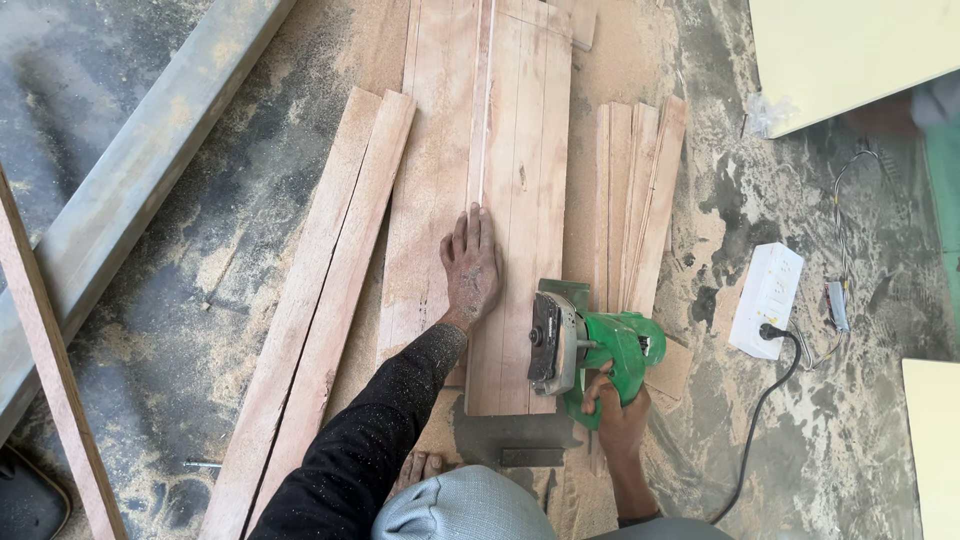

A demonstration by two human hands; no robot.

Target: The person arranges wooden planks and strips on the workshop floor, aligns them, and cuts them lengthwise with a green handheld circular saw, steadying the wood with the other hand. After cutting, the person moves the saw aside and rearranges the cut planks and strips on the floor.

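Note:
My left hand [470, 265] lies flat, fingers together, pressing on a long wooden board [520, 150] that rests on the dusty floor. A thin saw cut runs lengthwise down the board just beyond my fingertips. My right hand [618, 410] grips the handle of a green circular saw [590, 350], which sits at the near right edge of the board. A wider board [430, 180] lies under and to the left of my left hand. My bare foot [418, 468] shows below the boards.
Two planks [330, 290] lie to the left, several narrow cut strips [635, 200] to the right. A white power strip [766, 298] with a black cable sits on the right. A long beam [130, 190] runs diagonally at the left. Pale panels [840, 50] are at the right.

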